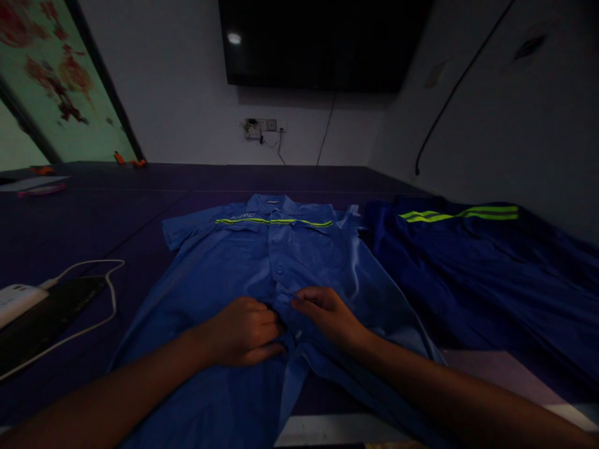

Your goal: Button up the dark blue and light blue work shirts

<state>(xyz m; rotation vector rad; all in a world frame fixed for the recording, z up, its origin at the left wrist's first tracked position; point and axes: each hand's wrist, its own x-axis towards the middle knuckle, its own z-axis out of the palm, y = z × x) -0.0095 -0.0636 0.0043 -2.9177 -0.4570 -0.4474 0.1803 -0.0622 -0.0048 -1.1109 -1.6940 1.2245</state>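
Note:
A blue short-sleeved work shirt (234, 268) lies front up, its collar pointing away from me and a yellow-green stripe across the chest. It is buttoned higher up, where a button (279, 270) shows, while the lower front edges spread apart. My left hand (248, 332) is closed at the front opening, its fingertips partly hidden in the cloth. My right hand (322, 312) pinches the edge of the shirt's front placket between thumb and fingers, just right of the left hand. Any button between the hands is too dark to make out.
A darker blue garment (468, 274) with yellow-green stripes lies at the right. On the left, a white power strip (21, 302) has a white cable (113, 293) looping over the purple surface (154, 181). A black screen (322, 43) hangs on the wall behind.

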